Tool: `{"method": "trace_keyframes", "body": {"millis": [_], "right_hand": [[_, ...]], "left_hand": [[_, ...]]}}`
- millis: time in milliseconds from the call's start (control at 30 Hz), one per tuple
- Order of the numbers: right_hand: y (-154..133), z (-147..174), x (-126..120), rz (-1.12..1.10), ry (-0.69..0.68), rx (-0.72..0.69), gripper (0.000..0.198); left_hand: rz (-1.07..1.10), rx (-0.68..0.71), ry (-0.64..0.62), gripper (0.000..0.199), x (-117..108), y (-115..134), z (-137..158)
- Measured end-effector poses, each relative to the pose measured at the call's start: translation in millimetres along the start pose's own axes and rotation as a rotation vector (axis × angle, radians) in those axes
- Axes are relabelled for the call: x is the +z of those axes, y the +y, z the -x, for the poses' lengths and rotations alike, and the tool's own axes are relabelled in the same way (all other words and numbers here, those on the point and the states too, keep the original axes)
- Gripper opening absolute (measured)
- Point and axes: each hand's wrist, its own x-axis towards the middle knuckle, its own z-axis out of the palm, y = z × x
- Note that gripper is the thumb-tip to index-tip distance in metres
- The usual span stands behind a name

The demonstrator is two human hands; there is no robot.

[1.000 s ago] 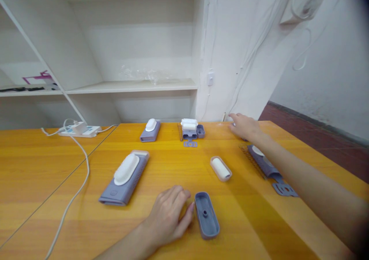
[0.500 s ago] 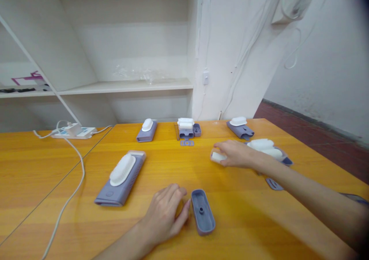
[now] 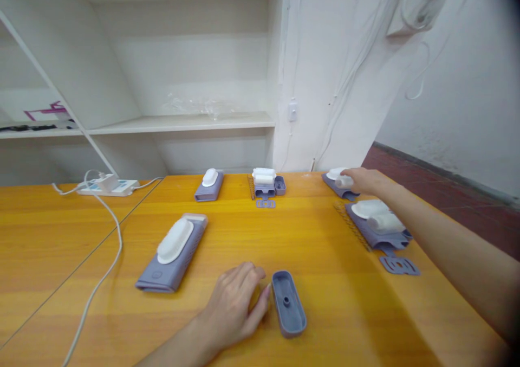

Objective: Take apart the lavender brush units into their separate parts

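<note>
My left hand [image 3: 238, 302] rests on the table with its fingers loosely bent, thumb apart, holding nothing. Just right of its thumb lies an oblong grey-purple cap [image 3: 288, 304], hollow side up with a small peg inside. Far to the right, my right hand [image 3: 361, 180] grips a small white cylinder [image 3: 344, 181] over a purple sleeve [image 3: 339, 188] that carries a white oval brush [image 3: 335, 173]. Nearer, below the right forearm, another purple sleeve [image 3: 365, 229] bears a white oval brush [image 3: 370, 208] and a whitish cylinder [image 3: 385, 223].
A purple sleeve with a white brush [image 3: 175, 240] lies left, a similar one [image 3: 210, 185] behind it. A group with white cylinders [image 3: 264, 175] sits at the back centre. A slotted purple plate [image 3: 399, 265] lies right. A power strip [image 3: 108, 185] and white cable [image 3: 114, 269] are left.
My right hand has moved right and away from me, from the table's middle to the far right sleeve, carrying a white piece. My left hand stays beside the cap.
</note>
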Motion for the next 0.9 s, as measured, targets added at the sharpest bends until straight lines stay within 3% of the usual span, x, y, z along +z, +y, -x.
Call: {"method": "trace_keyframes", "body": {"millis": [100, 233, 333, 433, 567, 633, 700, 800, 900], "right_hand": [[-2, 7, 1, 0.085, 0.041, 0.066, 0.043], [-7, 14, -12, 0.138, 0.088, 0.169, 0.026], [-26, 24, -24, 0.123, 0.098, 0.164, 0.021], [-77, 58, -26, 0.064, 0.091, 0.019, 0.023], [-175, 145, -14, -0.174, 0.001, -0.320, 0.041], [-215, 187, -4, -0.211, -0.086, -0.397, 0.042], [-239, 215, 3, -0.252, -0.150, -0.408, 0.031], [-242, 223, 4, -0.340, -0.154, -0.435, 0.035], [-216, 201, -16, -0.366, -0.026, -0.360, 0.034]], "left_hand": [[0.006, 0.004, -0.003, 0.014, 0, -1, -1], [0.008, 0.004, -0.012, 0.014, 0, -1, -1], [0.012, -0.001, -0.007, 0.014, 0, -1, -1], [0.021, -0.016, 0.000, 0.015, 1, -1, 0], [0.030, -0.033, -0.003, 0.016, 3, -3, 1], [0.038, -0.039, -0.001, 0.016, 3, -3, 3], [0.045, -0.047, -0.001, 0.016, 4, -4, 4], [0.057, -0.050, -0.005, 0.016, 3, -4, 3], [0.049, -0.038, 0.008, 0.015, 2, -3, 2]]}}
